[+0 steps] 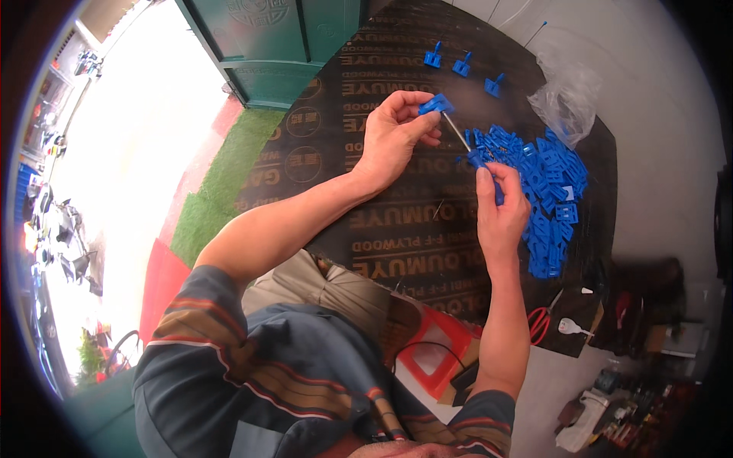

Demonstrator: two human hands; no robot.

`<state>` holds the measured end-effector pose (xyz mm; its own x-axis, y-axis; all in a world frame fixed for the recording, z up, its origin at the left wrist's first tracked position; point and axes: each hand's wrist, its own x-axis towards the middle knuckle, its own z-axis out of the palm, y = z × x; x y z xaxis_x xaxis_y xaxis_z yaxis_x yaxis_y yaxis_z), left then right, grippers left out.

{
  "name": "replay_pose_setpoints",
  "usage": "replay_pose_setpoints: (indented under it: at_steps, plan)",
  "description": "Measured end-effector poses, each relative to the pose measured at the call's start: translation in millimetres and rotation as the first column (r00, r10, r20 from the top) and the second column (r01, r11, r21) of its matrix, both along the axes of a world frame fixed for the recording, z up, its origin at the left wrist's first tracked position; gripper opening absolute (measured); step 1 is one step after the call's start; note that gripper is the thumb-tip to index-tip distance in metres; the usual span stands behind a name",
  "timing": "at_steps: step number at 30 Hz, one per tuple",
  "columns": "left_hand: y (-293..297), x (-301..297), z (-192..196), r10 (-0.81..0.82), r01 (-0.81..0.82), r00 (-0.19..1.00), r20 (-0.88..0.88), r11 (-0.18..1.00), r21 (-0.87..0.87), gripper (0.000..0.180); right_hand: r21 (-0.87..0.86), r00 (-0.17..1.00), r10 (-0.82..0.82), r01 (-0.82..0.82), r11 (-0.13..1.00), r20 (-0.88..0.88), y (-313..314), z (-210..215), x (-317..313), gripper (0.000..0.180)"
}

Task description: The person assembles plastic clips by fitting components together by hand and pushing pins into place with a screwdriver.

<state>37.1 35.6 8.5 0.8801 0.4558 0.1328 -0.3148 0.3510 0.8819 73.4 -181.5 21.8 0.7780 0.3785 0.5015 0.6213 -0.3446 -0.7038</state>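
Observation:
My left hand (395, 136) pinches a small blue plastic part (436, 104) above the dark printed board. In my right hand (504, 204) is a screwdriver (479, 161) with a blue handle, and the tip of its metal shaft meets the blue part. Whether a screw sits under the tip is too small to tell. Just beyond my right hand lies a heap of loose blue plastic parts (546, 179). Three blue pieces (462, 64), each with a thin stem sticking up, stand in a slanting row at the far side of the board.
A crumpled clear plastic bag (565, 99) lies at the board's far right edge. Red-handled scissors (540, 324) and a white-headed tool (571, 327) are at the near right corner. A green door (275, 42) stands at the far left. Below the board is a red stool (435, 355).

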Motion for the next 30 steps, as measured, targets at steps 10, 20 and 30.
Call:
replay_pose_setpoints:
  at_steps: [10, 20, 30]
  plan:
    - [3.2, -3.3, 1.3, 0.015, -0.014, 0.999, -0.034, 0.999, 0.036, 0.032, 0.003, 1.000, 0.018, -0.018, 1.000, 0.004, 4.1, -0.3, -1.6, 0.022]
    - [1.1, -2.1, 2.1, 0.027, -0.027, 1.000, -0.013, 0.999, 0.024, 0.031, 0.096, 0.999, 0.007, -0.003, 0.995, -0.041, 10.5, 6.4, -9.7, 0.020]
    - [3.7, -1.5, -2.4, 0.019, -0.019, 1.000, -0.017, 1.000, 0.020, 0.032, -0.017, 0.998, 0.008, -0.009, 1.000, -0.066, 7.5, 7.2, -9.4, 0.019]
